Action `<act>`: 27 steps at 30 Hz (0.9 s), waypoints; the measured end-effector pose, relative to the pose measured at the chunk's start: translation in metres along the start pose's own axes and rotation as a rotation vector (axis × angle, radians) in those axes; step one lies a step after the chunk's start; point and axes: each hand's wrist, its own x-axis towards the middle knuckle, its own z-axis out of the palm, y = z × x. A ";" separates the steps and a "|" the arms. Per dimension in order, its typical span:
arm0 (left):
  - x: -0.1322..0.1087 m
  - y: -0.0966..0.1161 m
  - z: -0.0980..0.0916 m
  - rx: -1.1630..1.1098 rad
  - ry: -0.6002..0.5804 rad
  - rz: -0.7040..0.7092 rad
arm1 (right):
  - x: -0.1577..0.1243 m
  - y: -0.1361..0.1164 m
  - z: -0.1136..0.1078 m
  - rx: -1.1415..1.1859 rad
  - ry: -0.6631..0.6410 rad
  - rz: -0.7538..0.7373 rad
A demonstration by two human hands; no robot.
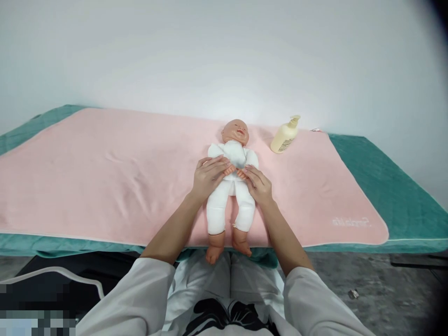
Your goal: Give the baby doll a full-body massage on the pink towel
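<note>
A baby doll [233, 151] with a white cloth body lies on its back, its head away from me and its feet at the table's near edge. Its forearms are folded across its belly. My left hand [211, 175] is closed around the doll's arm on the left, fingers over the top near its small hand. On the other side, my right hand [259, 183] grips the doll's other arm close to its hand, with the thumb side hidden. Both of the doll's hands nearly meet between mine.
Under the doll is a pink mat [87, 182] over a green table cover [402, 186]. A cream pump bottle [284, 137] stands on the mat to the doll's right in view. Behind the table rises a pale wall [224, 56]. A white curved bar [63, 271] shows at lower left.
</note>
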 end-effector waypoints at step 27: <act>-0.003 -0.010 -0.025 -0.030 0.448 -0.424 | 0.000 0.015 -0.020 -0.188 0.418 0.371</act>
